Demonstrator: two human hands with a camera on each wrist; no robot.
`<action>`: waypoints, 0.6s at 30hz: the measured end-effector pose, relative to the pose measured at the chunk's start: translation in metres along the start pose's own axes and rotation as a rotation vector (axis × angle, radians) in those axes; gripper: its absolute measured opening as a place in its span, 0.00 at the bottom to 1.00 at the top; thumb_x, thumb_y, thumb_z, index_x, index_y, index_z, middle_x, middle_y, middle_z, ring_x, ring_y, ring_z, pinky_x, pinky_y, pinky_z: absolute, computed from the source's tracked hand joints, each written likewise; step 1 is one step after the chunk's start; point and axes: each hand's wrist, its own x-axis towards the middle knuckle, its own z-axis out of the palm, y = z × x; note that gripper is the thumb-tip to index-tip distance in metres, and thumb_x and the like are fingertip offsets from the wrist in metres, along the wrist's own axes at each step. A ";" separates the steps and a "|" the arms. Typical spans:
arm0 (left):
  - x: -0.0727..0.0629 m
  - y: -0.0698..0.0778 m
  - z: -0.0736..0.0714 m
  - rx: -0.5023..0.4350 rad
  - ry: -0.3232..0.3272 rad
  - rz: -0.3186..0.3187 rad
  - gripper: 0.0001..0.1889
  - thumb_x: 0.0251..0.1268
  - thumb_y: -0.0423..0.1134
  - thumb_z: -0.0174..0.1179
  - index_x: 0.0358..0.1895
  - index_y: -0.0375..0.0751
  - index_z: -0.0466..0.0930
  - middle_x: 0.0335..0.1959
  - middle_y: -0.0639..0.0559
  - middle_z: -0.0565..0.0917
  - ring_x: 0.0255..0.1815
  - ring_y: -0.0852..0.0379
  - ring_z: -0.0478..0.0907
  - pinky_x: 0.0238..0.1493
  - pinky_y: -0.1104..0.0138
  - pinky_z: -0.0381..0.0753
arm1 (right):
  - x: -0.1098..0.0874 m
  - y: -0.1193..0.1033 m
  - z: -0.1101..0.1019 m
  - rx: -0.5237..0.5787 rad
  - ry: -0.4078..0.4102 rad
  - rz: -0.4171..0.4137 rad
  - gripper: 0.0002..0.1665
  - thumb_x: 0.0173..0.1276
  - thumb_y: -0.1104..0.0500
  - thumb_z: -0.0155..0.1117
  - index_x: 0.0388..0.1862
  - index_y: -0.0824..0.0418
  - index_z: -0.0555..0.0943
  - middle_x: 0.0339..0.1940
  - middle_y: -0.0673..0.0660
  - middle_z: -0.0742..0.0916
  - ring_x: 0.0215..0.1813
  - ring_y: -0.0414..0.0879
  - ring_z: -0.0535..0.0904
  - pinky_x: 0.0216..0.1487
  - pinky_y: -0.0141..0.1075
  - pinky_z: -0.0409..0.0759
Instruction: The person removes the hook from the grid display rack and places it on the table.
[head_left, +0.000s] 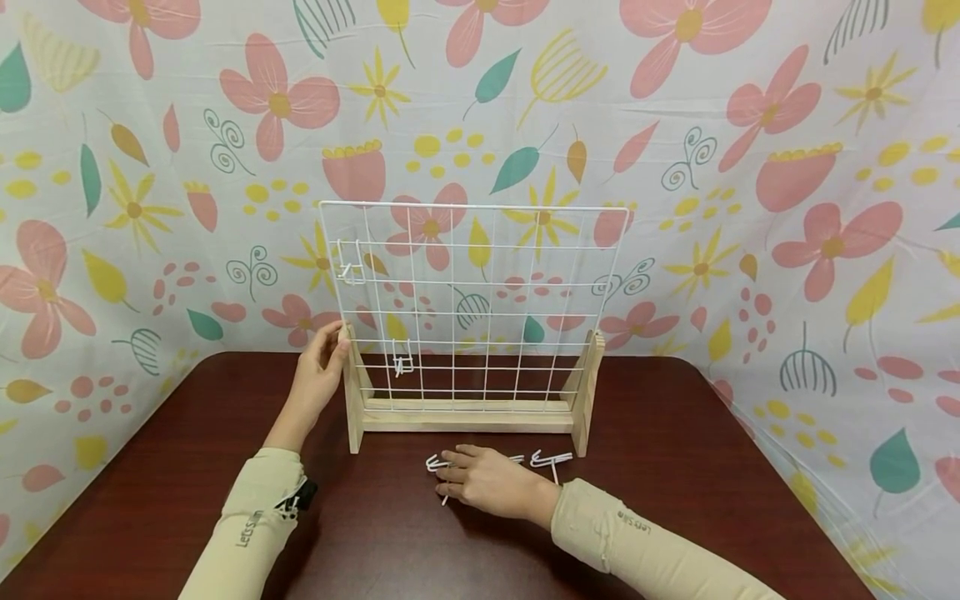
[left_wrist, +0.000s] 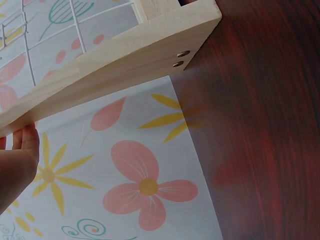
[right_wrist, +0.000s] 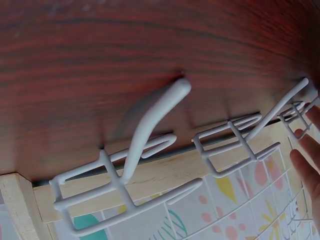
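A white wire grid panel (head_left: 477, 205) stands upright in a wooden stand (head_left: 465, 423). My left hand (head_left: 321, 362) holds the top of the stand's left upright (left_wrist: 125, 55), thumb and fingers against the wood. Two white wire hooks hang on the grid's left side, an upper hook (head_left: 350, 272) and a lower hook (head_left: 402, 364). On the table before the stand lie more hooks in a row: a right hook (right_wrist: 117, 185), a middle hook (right_wrist: 235, 145) and a left hook (right_wrist: 296, 120). My right hand (head_left: 495, 483) hovers over the row, fingers spread, fingertips right at the left hook.
The dark red-brown wooden table (head_left: 390, 542) runs under everything. Behind it hangs a white cloth (head_left: 480, 108) printed with flowers and leaves. Metal screws (left_wrist: 183, 53) show low on the stand's left upright.
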 end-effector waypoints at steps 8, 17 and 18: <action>0.000 0.000 0.000 0.011 0.016 0.027 0.23 0.76 0.39 0.47 0.70 0.36 0.61 0.60 0.36 0.70 0.54 0.60 0.67 0.52 0.81 0.67 | -0.001 0.004 -0.002 0.012 0.086 -0.023 0.17 0.70 0.50 0.54 0.54 0.44 0.83 0.55 0.43 0.84 0.61 0.41 0.76 0.62 0.36 0.71; 0.000 -0.002 0.001 0.006 0.023 0.030 0.23 0.76 0.38 0.47 0.69 0.35 0.62 0.58 0.37 0.71 0.51 0.62 0.68 0.51 0.81 0.67 | 0.003 0.010 -0.005 0.124 0.288 0.008 0.12 0.69 0.52 0.58 0.47 0.51 0.84 0.49 0.48 0.86 0.54 0.44 0.80 0.60 0.35 0.73; 0.000 -0.003 0.001 0.006 0.025 0.034 0.22 0.76 0.38 0.47 0.69 0.35 0.62 0.58 0.37 0.71 0.51 0.62 0.68 0.50 0.81 0.67 | 0.004 0.011 -0.007 0.134 0.299 0.017 0.12 0.69 0.53 0.59 0.47 0.51 0.84 0.48 0.48 0.86 0.54 0.44 0.80 0.60 0.35 0.73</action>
